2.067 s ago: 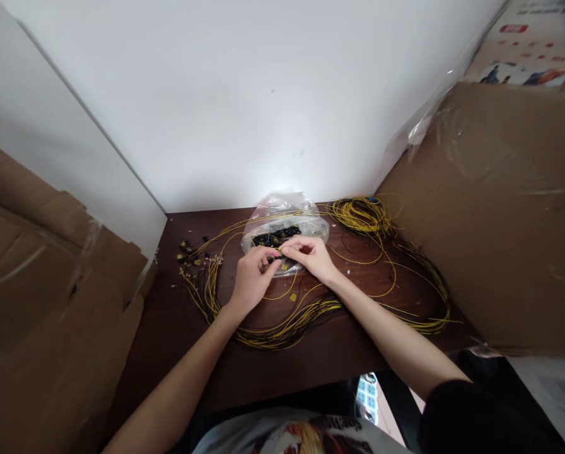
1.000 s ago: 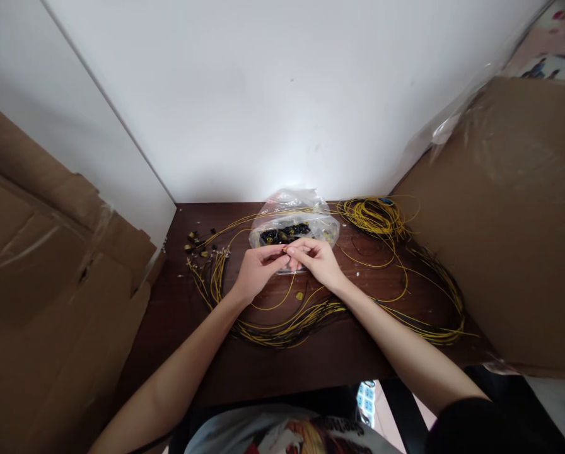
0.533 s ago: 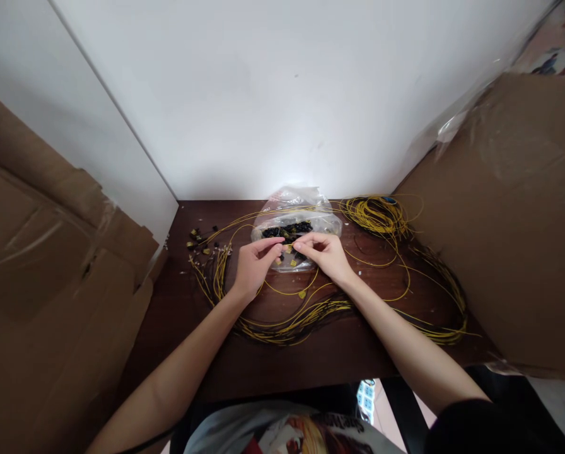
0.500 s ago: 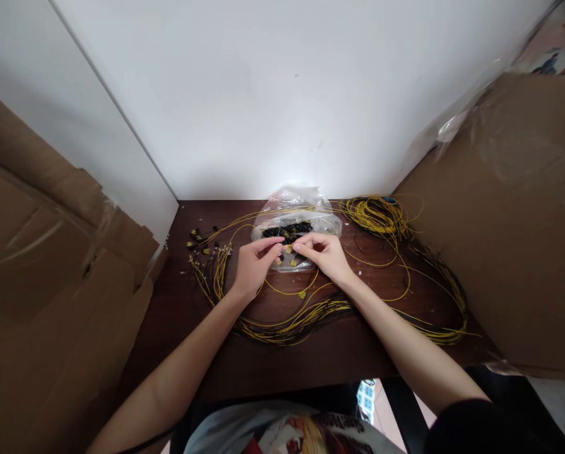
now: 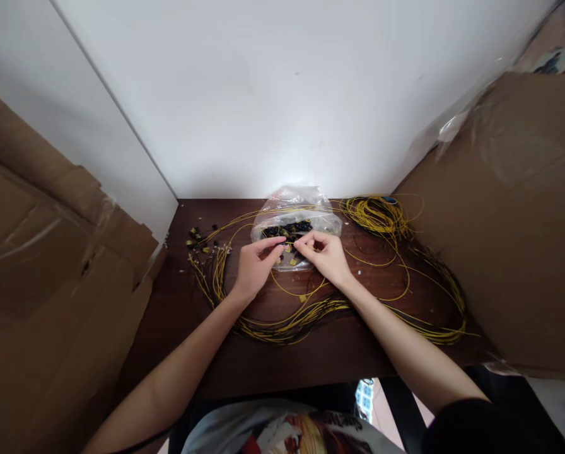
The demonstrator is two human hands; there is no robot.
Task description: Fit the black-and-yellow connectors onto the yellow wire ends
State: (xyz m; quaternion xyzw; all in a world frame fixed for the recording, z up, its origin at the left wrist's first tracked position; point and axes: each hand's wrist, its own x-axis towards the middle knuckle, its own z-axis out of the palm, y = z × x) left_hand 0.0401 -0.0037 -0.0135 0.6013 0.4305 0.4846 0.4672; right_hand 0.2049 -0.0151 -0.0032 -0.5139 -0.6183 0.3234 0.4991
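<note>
My left hand (image 5: 255, 268) and my right hand (image 5: 326, 253) face each other over a clear plastic bag (image 5: 330, 224). Each hand pinches with thumb and forefinger, the fingertips a small gap apart. A thin yellow wire (image 5: 287, 293) loops below them and rises to my left fingers, which seem closed on it. What my right fingertips pinch is too small to make out. Black connectors (image 5: 301, 226) lie heaped in the bag beyond the fingers, and a few yellow connectors (image 5: 293, 261) lie just below. One yellow connector (image 5: 302, 298) sits by the wire loop.
A bundle of yellow and black wires (image 5: 282, 331) curves across the dark table (image 5: 311, 362). A coil of yellow wire (image 5: 374, 214) lies at the back right. Loose connectors (image 5: 195, 234) are scattered left. Cardboard (image 5: 509, 221) stands right, more cardboard (image 5: 50, 284) left; a white wall (image 5: 282, 94) rises behind.
The wire loop below my hands has shifted slightly right. The fingertips have moved a little, and the yellow bit between them shows less. Both hands stay pinched over the bag.
</note>
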